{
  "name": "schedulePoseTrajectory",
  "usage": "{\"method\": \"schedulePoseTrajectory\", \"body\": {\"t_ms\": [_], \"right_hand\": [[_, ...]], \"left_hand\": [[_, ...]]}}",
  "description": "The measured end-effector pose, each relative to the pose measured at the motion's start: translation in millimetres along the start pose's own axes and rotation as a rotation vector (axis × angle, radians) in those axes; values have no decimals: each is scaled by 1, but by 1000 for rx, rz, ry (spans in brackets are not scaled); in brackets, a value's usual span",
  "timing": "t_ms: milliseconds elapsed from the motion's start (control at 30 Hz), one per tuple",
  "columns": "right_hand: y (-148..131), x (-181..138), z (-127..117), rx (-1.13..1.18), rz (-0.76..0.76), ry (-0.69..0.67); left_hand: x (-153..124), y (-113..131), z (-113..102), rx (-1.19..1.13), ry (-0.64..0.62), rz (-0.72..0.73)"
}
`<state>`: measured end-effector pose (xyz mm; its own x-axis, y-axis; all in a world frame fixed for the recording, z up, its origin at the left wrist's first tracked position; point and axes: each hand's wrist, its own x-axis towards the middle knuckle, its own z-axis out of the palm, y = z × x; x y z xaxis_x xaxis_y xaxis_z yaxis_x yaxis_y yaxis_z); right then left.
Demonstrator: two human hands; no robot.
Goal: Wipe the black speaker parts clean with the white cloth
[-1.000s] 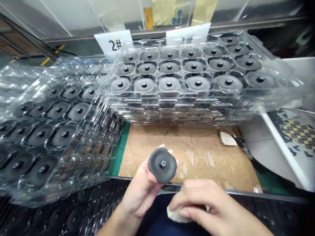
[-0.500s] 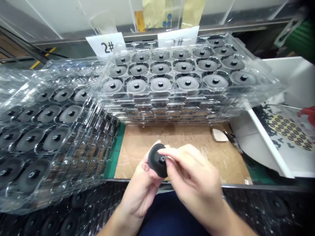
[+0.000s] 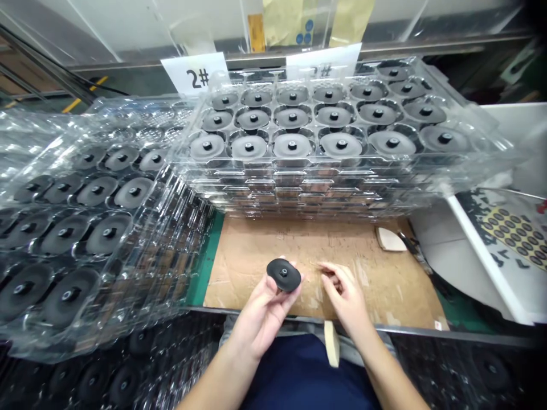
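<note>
My left hand [image 3: 269, 310] holds a black oval disc [image 3: 291, 277] by its rim, above the cardboard. A short round stud with a hollow top rises from the disc's middle and faces up. To the right of it, apart from the disc, is my right hand [image 3: 345, 296]. Its thumb and forefinger point left with a gap between them, while the other fingers curl under; I see nothing held there. Below that hand, at the table's front edge, a pale sponge-like block [image 3: 331, 343] stands out against the dark blue clothing.
Stacked clear trays [image 3: 299, 162] of similar discs stand behind the cardboard [image 3: 256, 245]. More trays [image 3: 98, 228] rise at the left. A pale pad [image 3: 391, 240] lies at right, near a white bin [image 3: 482, 262] with a sticker sheet [image 3: 515, 233]. A paper sign [image 3: 197, 75] reads 2#.
My right hand has let go of the disc's stud and moved away to the right. The disc now lies flatter in my left hand. The pale block has come into view.
</note>
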<state>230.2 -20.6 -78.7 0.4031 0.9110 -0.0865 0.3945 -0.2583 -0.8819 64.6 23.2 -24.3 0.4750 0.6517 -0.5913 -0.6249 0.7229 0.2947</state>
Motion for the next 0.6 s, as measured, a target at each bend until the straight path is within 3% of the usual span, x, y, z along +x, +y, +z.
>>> {"method": "schedulePoseTrajectory", "body": {"t_ms": [233, 367, 600], "right_hand": [[6, -22, -5, -64, -10, -94], [13, -30, -24, -107, 10, -150], [9, -57, -59, -259, -84, -466]], "left_hand": [[-5, 9, -16, 15, 24, -14], [-6, 8, -17, 26, 9, -44], [-7, 8, -16, 45, -29, -95]]}}
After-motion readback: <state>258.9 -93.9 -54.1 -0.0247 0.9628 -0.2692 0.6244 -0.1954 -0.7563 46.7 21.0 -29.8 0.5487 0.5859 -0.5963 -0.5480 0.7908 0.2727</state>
